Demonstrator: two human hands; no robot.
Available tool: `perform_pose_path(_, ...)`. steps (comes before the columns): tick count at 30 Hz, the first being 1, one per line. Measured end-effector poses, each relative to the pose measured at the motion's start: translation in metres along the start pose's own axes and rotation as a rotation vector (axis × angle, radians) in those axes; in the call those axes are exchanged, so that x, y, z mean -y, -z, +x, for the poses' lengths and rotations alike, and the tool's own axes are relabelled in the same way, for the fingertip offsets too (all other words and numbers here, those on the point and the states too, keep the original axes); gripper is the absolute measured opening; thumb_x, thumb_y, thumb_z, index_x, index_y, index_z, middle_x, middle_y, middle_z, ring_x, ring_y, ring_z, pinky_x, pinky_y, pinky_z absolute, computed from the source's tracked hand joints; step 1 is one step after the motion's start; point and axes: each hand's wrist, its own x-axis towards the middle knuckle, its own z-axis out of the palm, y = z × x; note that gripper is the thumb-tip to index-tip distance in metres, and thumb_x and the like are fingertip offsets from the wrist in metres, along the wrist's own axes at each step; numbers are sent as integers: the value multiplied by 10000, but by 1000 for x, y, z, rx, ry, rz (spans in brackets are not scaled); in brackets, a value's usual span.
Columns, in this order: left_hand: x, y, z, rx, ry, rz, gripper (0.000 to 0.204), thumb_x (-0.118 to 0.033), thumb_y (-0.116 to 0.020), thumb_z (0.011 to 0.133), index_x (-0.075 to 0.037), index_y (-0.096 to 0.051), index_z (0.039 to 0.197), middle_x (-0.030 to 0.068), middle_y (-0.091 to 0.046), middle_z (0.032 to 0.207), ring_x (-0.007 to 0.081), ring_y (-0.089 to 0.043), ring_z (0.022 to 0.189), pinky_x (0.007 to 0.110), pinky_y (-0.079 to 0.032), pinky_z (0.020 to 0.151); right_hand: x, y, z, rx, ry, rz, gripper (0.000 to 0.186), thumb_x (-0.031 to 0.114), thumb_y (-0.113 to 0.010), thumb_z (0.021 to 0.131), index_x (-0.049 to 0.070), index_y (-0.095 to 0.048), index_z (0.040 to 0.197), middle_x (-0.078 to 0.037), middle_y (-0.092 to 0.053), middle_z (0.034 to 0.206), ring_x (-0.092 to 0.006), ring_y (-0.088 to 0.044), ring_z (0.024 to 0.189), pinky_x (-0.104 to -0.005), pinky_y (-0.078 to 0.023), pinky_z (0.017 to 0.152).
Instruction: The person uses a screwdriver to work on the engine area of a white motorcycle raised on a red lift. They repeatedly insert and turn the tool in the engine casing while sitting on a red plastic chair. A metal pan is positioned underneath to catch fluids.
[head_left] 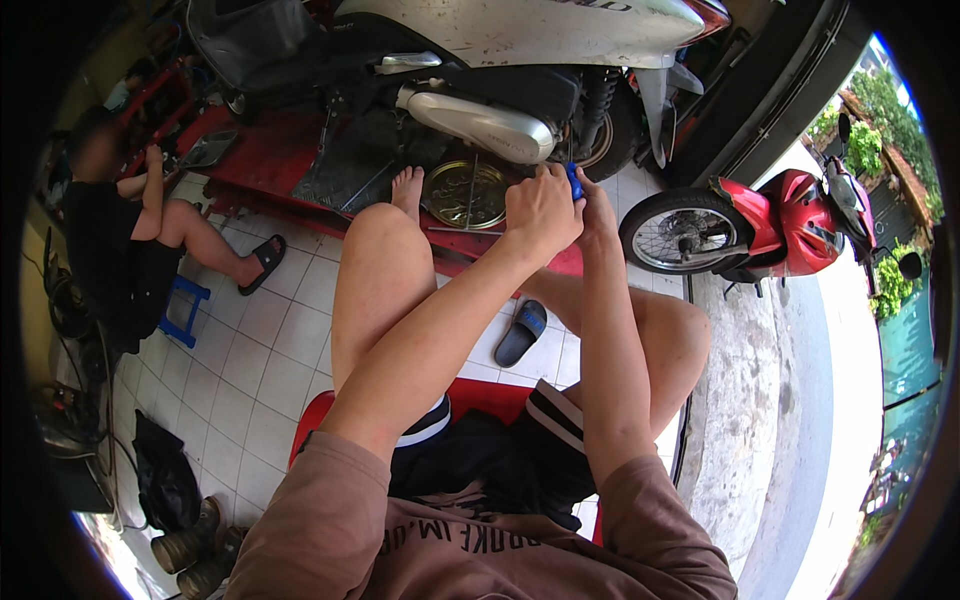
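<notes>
Both my hands are raised together in front of the rear part of a silver scooter (500, 35), close to its engine cover (480, 122) and rear wheel (612, 135). Between them is a blue-handled tool (575, 181); its far end is hard to make out against the wheel. My left hand (543, 207) is closed at the handle, knuckles up. On its other side, my right hand (597, 208) has its fingers curled against the same handle, partly hidden. Below the engine sits a round gold tray (440, 215) with small metal parts, and a T-shaped wrench (474, 200) lies across it.
The scooter stands on a red platform (235, 140). A red motorbike (790, 225) is parked at the right. Another person (110, 210) sits at the left on a blue stool (183, 310). A dark slipper (521, 334) lies on the tiles (290, 330) between my legs.
</notes>
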Motion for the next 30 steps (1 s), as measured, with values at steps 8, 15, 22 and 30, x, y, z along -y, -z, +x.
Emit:
perform_pose_path(8,2,-9,1,66,54,-37,395,-386,-594,855,4,-627,899,150,-653,871,297,-671,807,396,-523,671,2,-4,-3,32,-58,68,322,333,-408,979,73,-595,946,-81,-648,846,-211,-629,799,-331,-521,724)
perform_pose_path(15,2,-2,1,46,5,-8,390,-325,-649,819,5,-561,1007,146,-634,936,281,-673,803,373,-534,661,0,-3,-3,-23,5,1,288,320,-446,971,73,-592,987,-77,-646,885,-200,-626,801,-327,-521,735)
perform_pose_path(22,2,-3,2,-4,-77,18,418,-336,-656,820,13,-555,1028,150,-610,956,274,-671,793,365,-534,650,0,12,5,68,-31,9,296,355,-461,966,86,-585,970,-67,-638,877,-192,-619,792,-329,-517,735)
perform_pose_path(30,4,-6,3,81,38,-17,403,-394,-574,866,0,-651,839,141,-665,808,287,-679,744,377,-524,629,-2,12,3,23,-68,13,301,332,-423,980,69,-569,981,-77,-632,913,-211,-602,878,-357,-480,839)
